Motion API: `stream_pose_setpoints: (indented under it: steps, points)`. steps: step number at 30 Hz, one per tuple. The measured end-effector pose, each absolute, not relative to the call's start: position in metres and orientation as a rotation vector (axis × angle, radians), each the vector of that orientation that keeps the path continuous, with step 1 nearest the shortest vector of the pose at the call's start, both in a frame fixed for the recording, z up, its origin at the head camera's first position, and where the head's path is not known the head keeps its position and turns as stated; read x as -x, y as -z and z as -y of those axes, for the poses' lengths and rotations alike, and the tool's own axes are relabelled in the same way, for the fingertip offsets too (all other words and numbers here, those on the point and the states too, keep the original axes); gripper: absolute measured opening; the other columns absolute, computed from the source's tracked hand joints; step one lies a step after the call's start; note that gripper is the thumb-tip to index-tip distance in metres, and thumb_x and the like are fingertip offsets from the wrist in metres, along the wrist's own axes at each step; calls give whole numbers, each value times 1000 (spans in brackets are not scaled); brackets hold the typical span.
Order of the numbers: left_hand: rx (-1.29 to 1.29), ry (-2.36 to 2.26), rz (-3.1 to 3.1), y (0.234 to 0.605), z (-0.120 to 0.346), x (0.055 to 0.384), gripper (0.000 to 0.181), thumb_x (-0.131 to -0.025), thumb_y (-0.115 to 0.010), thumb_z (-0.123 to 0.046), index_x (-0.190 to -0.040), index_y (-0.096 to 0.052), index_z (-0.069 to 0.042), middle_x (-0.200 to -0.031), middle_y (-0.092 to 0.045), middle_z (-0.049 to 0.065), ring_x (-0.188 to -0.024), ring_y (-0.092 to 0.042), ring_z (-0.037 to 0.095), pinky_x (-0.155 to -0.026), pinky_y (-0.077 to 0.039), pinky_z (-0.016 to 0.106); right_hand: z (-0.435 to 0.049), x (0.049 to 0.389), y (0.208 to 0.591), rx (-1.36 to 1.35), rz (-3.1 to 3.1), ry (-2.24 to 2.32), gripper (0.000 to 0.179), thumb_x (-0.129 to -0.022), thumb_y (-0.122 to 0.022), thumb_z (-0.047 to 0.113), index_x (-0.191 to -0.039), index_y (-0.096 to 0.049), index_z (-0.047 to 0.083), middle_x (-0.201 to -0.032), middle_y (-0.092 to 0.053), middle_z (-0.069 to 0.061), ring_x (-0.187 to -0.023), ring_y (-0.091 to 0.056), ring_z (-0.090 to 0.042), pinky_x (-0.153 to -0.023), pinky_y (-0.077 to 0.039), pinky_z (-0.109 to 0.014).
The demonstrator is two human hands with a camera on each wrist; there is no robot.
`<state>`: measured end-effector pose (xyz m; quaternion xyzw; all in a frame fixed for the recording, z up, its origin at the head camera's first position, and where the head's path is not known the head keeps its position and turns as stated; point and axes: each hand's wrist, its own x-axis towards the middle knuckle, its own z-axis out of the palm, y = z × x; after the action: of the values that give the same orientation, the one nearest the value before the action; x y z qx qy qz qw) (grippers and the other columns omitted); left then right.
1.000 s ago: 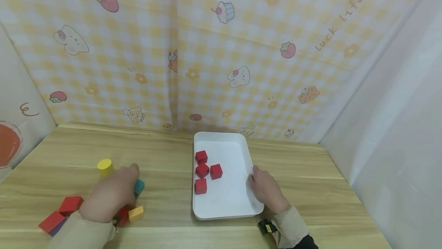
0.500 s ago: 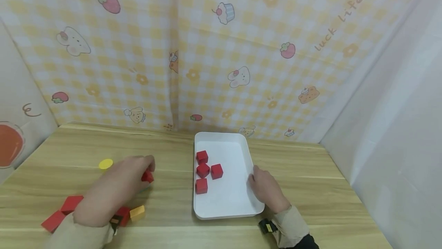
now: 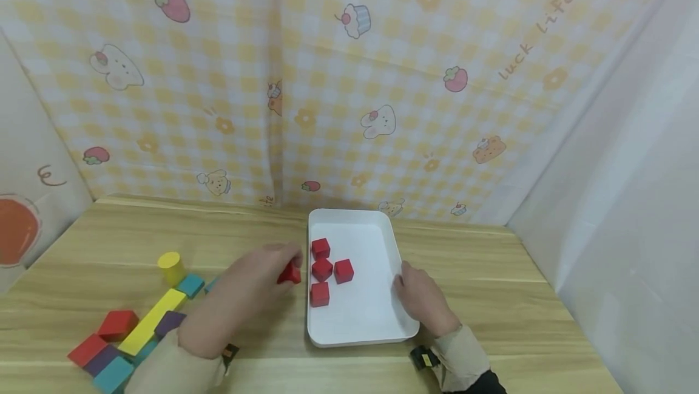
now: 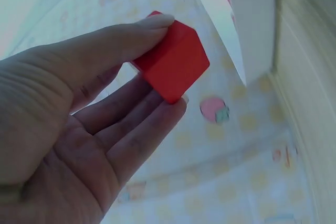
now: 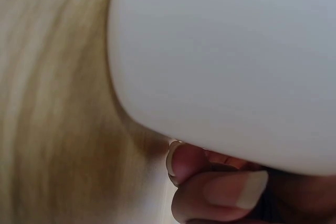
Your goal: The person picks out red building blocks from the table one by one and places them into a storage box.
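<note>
My left hand (image 3: 248,291) pinches a red block (image 4: 176,61) between thumb and fingertips, just left of a white tray (image 3: 371,324). In the left wrist view the thumb lies on the block's upper side, with fingertips below it. My right hand (image 3: 426,300) holds the tray by its right side. Close up in the right wrist view, the curled fingers (image 5: 231,195) sit against the tray's outer wall. Inside the tray, along its left part, are several red blocks, one of them a red cube (image 3: 344,271).
Left of the tray, a pile of blocks lies on the wooden table (image 3: 464,260): a yellow cylinder (image 3: 172,269), a long yellow block (image 3: 153,321), a red block (image 3: 118,325), and several teal and purple ones. A checked cloth (image 3: 327,78) hangs behind the table.
My left hand has picked a red block out of the pile and carried it right, up to the tray's left side, uncovering more of the pile. The right hand stays at the tray.
</note>
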<state>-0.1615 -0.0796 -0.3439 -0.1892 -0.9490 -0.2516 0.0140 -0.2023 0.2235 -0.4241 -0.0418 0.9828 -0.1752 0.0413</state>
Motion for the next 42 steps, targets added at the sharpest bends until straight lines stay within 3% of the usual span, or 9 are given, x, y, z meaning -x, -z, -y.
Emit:
stream_pose_setpoints:
  steps: [4,14,25,32,42]
  points:
    - [625,794,2943,349,60,162,29,-79,-85,-6,-99,-66,-14,-84,-64,-4,-76,-55,13,-73,-55,26,-223,202,425,117,-3001,530,39,-103,-47,12,-130,-53,-15,-107,-68,-31,-73,-62,-21,-63,-53,-35]
    - [843,821,2845,358,35,171,27,-78,-84,-1,-89,-62,-12,-75,-58,-5,-71,-52,11,-65,-47,22,-224,202,424,137,-3013,535,38,-102,-47,11,-128,-53,-16,-106,-68,-32,-72,-62,-21,-63,-53,-36]
    - [898,863,2863,374,9,187,22,-79,-79,4,-88,-65,-10,-76,-61,-5,-72,-53,8,-68,-47,22,-223,203,424,127,-2997,552,37,-102,-47,12,-127,-54,-14,-98,-69,-27,-67,-58,-19,-57,-50,-31]
    - [957,790,2863,393,2,191,30,-76,-73,11,-74,-56,-13,-67,-47,-7,-67,-46,7,-63,-39,19,-224,203,424,114,-3005,539,36,-102,-47,12,-127,-55,-14,-102,-69,-29,-71,-61,-21,-60,-52,-34]
    - [948,675,2865,404,-1,188,30,-78,-70,11,-70,-52,-13,-64,-42,-6,-62,-41,7,-59,-35,17,-223,203,423,117,-2996,552,37,-102,-48,12,-128,-54,-14,-106,-69,-30,-74,-62,-21,-63,-53,-35]
